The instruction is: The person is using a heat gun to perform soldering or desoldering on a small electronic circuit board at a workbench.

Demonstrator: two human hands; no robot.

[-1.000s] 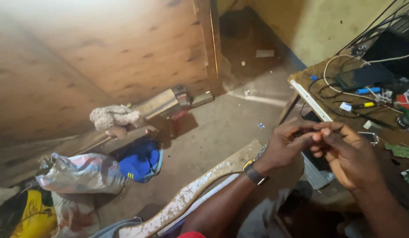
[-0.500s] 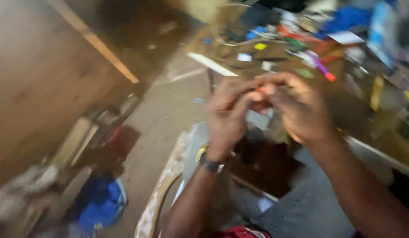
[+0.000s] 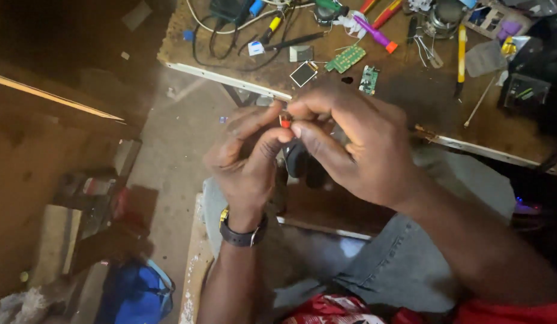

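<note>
We see the left hand and the right hand meeting above the lap, and their fingertips pinch together a small red part. The left wrist carries a dark watch. Beyond the hands, the wooden workbench holds green circuit boards, cables and screwdrivers.

Item: I see one small red part, its exact shape too small to tell.
Pose: roughly upright.
Hold: pinched between fingertips of my left hand and right hand.
Place: above my lap, near the workbench edge.
</note>
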